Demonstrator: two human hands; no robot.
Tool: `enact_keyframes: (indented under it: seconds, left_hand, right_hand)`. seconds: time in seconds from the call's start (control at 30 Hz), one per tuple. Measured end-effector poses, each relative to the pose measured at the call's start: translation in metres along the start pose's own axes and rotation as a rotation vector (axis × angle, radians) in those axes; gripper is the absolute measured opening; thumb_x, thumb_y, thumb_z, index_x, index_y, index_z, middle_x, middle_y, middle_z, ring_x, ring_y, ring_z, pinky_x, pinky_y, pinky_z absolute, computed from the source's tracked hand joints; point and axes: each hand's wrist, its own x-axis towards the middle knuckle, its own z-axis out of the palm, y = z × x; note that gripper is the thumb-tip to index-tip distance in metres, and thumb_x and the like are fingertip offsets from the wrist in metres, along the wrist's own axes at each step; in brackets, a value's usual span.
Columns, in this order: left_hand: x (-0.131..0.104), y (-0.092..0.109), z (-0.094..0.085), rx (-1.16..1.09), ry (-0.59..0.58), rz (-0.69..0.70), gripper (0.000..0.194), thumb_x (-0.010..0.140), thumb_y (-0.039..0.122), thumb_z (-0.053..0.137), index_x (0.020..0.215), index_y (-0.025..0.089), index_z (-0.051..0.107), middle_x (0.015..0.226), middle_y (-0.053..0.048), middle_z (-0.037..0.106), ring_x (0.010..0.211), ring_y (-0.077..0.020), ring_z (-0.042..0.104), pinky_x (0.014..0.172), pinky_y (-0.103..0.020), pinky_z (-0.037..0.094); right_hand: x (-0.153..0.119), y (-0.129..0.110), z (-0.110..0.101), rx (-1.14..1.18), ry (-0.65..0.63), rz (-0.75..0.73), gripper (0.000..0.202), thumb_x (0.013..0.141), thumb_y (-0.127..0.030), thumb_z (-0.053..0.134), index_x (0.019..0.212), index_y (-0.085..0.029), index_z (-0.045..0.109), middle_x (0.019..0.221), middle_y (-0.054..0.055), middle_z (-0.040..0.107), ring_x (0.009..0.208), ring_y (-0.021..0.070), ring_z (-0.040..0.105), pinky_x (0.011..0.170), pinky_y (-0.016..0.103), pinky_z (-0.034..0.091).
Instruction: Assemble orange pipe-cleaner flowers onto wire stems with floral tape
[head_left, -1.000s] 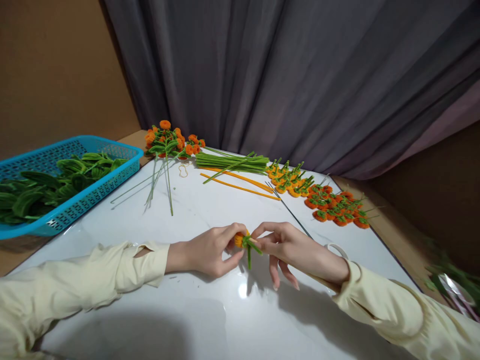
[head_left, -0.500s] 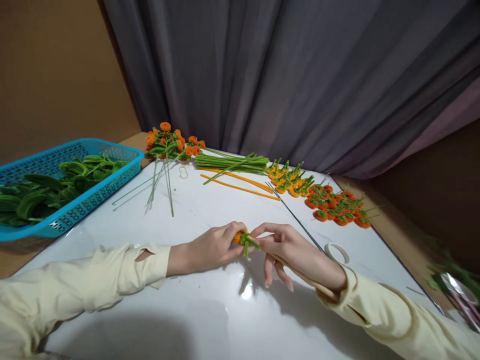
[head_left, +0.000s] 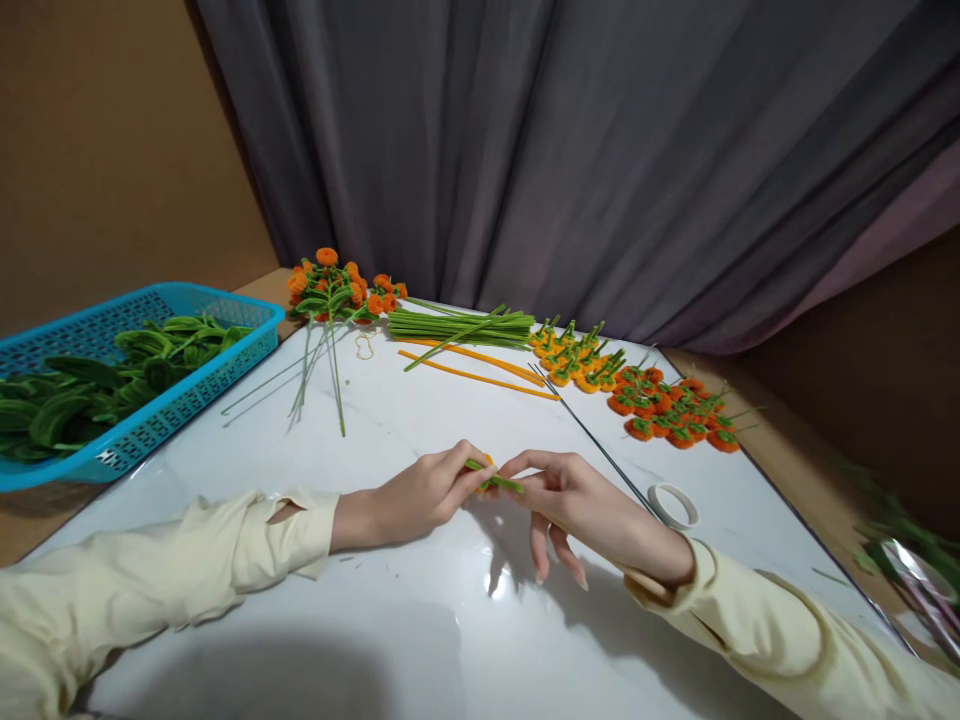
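Note:
Above the white table, my left hand (head_left: 424,492) grips a small yellow-orange pipe-cleaner flower (head_left: 490,461), mostly hidden by the fingers. Green pipe-cleaner ends (head_left: 508,484) stick out of it toward the right, and one lies across near the left thumb. My right hand (head_left: 581,492) has its thumb and index finger pinched at these green ends, while the lower fingers hang loose. Beyond the hands lie a bundle of green pipe cleaners (head_left: 461,326), a few orange-yellow pipe cleaners (head_left: 480,376), rows of yellow flower heads (head_left: 574,358) and rows of orange flower heads (head_left: 675,408).
A blue basket (head_left: 187,390) with green leaves stands at the left. Finished-looking orange flowers (head_left: 328,285) on long stems lie at the back left. Right of my right hand are a white tape roll (head_left: 674,505) and thin dark wires (head_left: 600,446). A grey curtain (head_left: 480,150) hangs behind.
The flower has turned in my left fingers, so less of its yellow shows. One green end that pointed down now lies up across by the left thumb. My right hand has barely moved.

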Motion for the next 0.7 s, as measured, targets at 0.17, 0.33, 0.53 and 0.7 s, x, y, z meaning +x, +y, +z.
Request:
enact_keyframes:
  seconds: [0.17,0.33,0.53,0.7]
  left_hand:
    - [0.001,0.0,0.0,0.043,0.0,0.003,0.016,0.095,0.023,0.033,0.098,0.019,0.047,0.083,-0.002,0.06,0.072,-0.0127,0.061,0.066,-0.023,0.049]
    - [-0.003,-0.006,0.002,0.247,0.003,0.161,0.021,0.096,0.021,0.029,0.102,0.016,0.049,0.091,-0.007,0.06,0.081,-0.0157,0.062,0.071,-0.026,0.05]
    - [-0.005,-0.012,0.004,0.339,0.017,0.227,0.021,0.097,0.024,0.032,0.097,0.015,0.052,0.084,-0.007,0.062,0.076,-0.0151,0.062,0.07,-0.025,0.051]
    - [0.001,-0.01,0.001,0.189,0.114,0.006,0.019,0.096,0.029,0.034,0.1,0.018,0.049,0.087,-0.005,0.062,0.072,-0.0132,0.063,0.066,-0.025,0.051]
  right_hand:
    - [-0.003,0.007,0.001,0.083,0.018,0.006,0.059,0.076,-0.044,0.059,0.12,-0.01,0.04,0.048,0.0,0.061,0.039,0.0206,0.061,0.025,0.018,0.038]
    - [-0.007,0.013,0.008,0.161,0.062,-0.006,0.051,0.078,-0.042,0.058,0.117,-0.013,0.042,0.056,0.0,0.063,0.038,0.0182,0.06,0.024,0.018,0.039]
    - [-0.014,0.007,0.007,0.143,0.075,0.017,0.043,0.08,-0.037,0.057,0.114,-0.016,0.042,0.093,0.011,0.068,0.041,0.0161,0.062,0.024,0.019,0.039]
    - [-0.014,0.003,-0.006,0.143,0.031,0.036,0.037,0.078,-0.036,0.059,0.105,-0.016,0.044,0.103,0.015,0.066,0.035,0.0122,0.058,0.024,0.019,0.037]
